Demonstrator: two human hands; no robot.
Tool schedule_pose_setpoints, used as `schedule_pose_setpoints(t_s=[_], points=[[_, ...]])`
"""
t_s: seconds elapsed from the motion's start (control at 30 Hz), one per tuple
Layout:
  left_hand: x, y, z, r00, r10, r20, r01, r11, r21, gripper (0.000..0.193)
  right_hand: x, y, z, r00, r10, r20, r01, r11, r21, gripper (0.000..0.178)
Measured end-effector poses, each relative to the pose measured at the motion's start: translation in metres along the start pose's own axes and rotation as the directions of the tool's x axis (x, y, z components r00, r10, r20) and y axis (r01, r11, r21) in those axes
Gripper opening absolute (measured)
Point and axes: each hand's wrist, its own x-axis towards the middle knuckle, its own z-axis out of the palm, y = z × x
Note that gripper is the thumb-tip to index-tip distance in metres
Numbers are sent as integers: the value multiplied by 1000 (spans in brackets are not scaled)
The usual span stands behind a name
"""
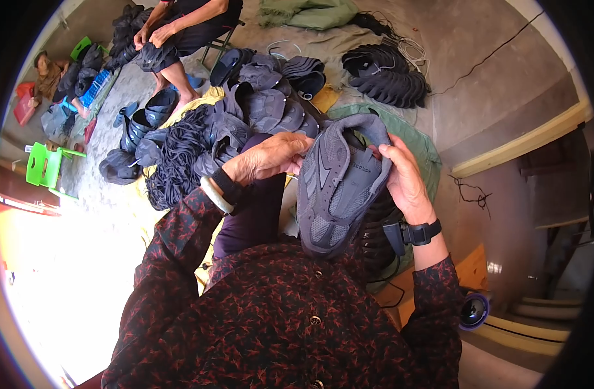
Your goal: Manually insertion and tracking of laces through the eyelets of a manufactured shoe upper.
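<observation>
A dark grey shoe upper point(342, 188) with lighter grey mesh and stripes is up in front of my chest, toe toward me and its padded collar away from me. My right hand point(407, 178) grips the right side of the collar, thumb over the edge. On the other side, my left hand point(271, 155) is closed with its fingertips at the upper's left edge; any lace between them is too small to make out. The eyelets beside the tongue look unlaced. To the left of my knee lies a heap of black shoelaces point(180, 155).
Piles of similar uppers point(271, 107) lie ahead, with a fanned row of dark uppers point(387, 74) at the far right. Another person's hands point(155, 37) work on a dark piece at upper left. A green chair point(42, 165) stands left. A wooden beam point(521, 141) runs along the right.
</observation>
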Motion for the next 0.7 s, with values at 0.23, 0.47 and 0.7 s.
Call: schedule_pose_setpoints(t_s=[0.23,0.47,0.7], points=[[-9,6,-3,997,-42,72,35,995,91,67,12,3,9,998,33,52,-30,997,-73,50],[-24,32,21,999,-36,27,26,953,303,88,9,15,11,999,45,-8,-45,997,-66,52],[-15,30,28,997,-36,-71,56,953,297,107,9,19,18,1000,-19,-14,18,1000,-22,52]])
